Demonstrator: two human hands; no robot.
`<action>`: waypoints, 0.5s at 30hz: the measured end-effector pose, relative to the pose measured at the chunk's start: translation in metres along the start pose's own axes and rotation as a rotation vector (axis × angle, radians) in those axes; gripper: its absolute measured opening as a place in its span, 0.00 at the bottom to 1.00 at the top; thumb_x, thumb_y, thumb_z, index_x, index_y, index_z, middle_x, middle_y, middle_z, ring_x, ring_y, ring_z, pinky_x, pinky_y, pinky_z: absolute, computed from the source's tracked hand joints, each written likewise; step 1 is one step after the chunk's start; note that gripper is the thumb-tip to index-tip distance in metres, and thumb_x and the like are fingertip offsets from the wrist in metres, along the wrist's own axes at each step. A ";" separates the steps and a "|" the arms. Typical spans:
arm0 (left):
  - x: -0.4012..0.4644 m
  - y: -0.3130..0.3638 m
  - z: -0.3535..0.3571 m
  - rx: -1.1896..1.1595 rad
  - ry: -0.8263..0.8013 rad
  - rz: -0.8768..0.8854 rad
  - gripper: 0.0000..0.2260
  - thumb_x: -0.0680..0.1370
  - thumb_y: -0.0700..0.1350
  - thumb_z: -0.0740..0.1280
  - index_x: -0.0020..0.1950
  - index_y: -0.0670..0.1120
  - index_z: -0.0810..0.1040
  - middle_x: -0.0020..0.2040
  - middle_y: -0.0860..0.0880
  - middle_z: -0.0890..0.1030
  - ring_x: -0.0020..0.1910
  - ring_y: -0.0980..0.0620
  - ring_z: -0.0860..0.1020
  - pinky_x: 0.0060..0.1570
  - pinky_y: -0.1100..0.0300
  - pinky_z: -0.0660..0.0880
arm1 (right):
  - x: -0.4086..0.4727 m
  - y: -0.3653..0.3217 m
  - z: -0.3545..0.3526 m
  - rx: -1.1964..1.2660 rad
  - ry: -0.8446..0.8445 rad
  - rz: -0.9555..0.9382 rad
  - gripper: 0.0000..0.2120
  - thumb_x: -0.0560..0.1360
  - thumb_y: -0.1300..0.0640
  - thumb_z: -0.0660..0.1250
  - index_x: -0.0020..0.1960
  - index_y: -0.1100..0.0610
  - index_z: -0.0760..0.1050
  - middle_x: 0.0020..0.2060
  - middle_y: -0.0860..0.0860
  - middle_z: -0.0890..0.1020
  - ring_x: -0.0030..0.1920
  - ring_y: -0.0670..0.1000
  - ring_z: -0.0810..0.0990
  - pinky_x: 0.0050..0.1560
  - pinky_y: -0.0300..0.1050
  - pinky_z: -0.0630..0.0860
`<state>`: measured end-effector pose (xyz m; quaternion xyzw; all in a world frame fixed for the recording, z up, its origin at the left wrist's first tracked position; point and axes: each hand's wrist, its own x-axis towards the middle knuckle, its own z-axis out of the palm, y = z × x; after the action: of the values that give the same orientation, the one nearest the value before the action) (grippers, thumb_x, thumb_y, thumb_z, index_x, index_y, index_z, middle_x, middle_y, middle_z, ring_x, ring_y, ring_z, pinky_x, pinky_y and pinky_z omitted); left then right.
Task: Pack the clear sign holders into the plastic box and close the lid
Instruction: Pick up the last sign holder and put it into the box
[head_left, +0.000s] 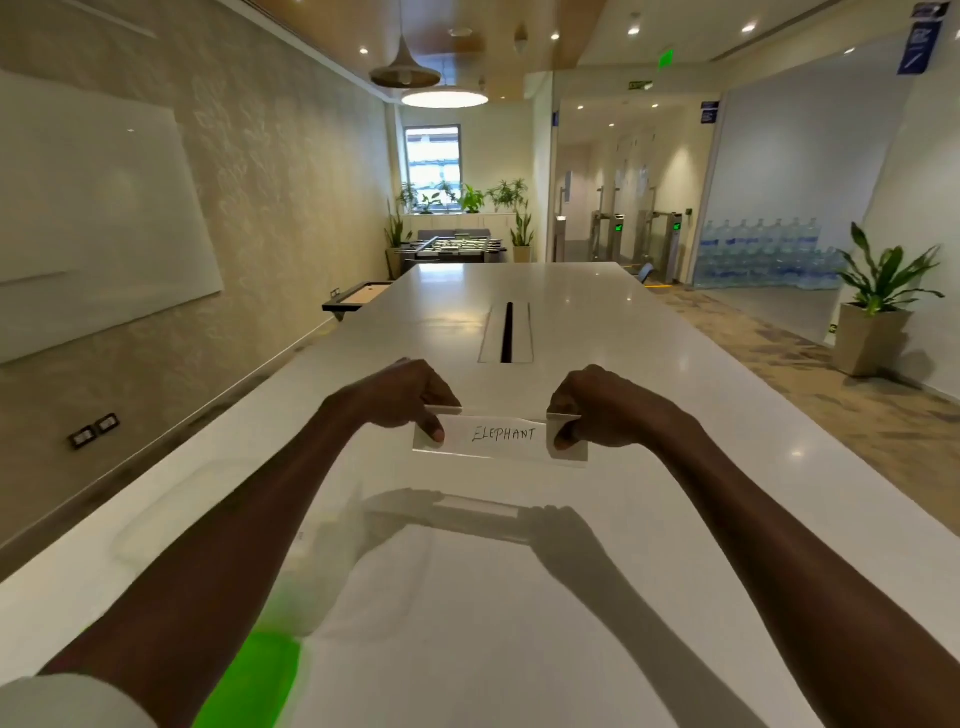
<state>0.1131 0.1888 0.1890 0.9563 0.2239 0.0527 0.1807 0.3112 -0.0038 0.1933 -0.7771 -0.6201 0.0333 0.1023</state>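
I hold one clear sign holder (501, 436) in the air above the white table (701, 467), level and facing me. A paper slip inside it reads "ELEPHANT". My left hand (405, 395) pinches its left end and my right hand (597, 405) pinches its right end, thumbs on the front face. Below my forearms, close to me, lies a blurred clear plastic box (337, 566) with a bright green part (254, 675) at its near left. What is inside the box I cannot make out.
A pale translucent flat shape (166, 514), possibly the lid, lies on the table left of my left arm. A cable slot (506, 332) runs down the table's middle further away. A potted plant (878, 312) stands on the floor to the right.
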 end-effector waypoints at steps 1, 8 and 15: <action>-0.011 -0.009 -0.008 -0.002 0.008 -0.019 0.20 0.65 0.42 0.79 0.56 0.47 0.83 0.52 0.52 0.85 0.48 0.60 0.81 0.55 0.64 0.76 | 0.002 -0.015 0.000 -0.005 0.005 -0.028 0.18 0.69 0.57 0.76 0.59 0.55 0.81 0.54 0.54 0.82 0.47 0.53 0.79 0.42 0.42 0.74; -0.085 -0.071 -0.049 -0.008 0.037 -0.168 0.20 0.65 0.39 0.78 0.57 0.44 0.83 0.53 0.49 0.85 0.51 0.55 0.82 0.57 0.60 0.76 | 0.025 -0.112 0.018 -0.032 0.043 -0.183 0.17 0.69 0.53 0.76 0.57 0.55 0.82 0.52 0.54 0.82 0.48 0.55 0.81 0.47 0.53 0.80; -0.144 -0.134 -0.070 -0.017 0.027 -0.290 0.20 0.63 0.38 0.79 0.54 0.49 0.84 0.43 0.62 0.82 0.40 0.72 0.79 0.43 0.78 0.72 | 0.049 -0.188 0.049 -0.024 0.053 -0.284 0.19 0.70 0.53 0.76 0.58 0.57 0.80 0.53 0.54 0.82 0.44 0.53 0.77 0.35 0.41 0.71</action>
<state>-0.0828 0.2590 0.2017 0.9115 0.3615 0.0407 0.1918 0.1335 0.0889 0.1865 -0.6833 -0.7213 -0.0096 0.1130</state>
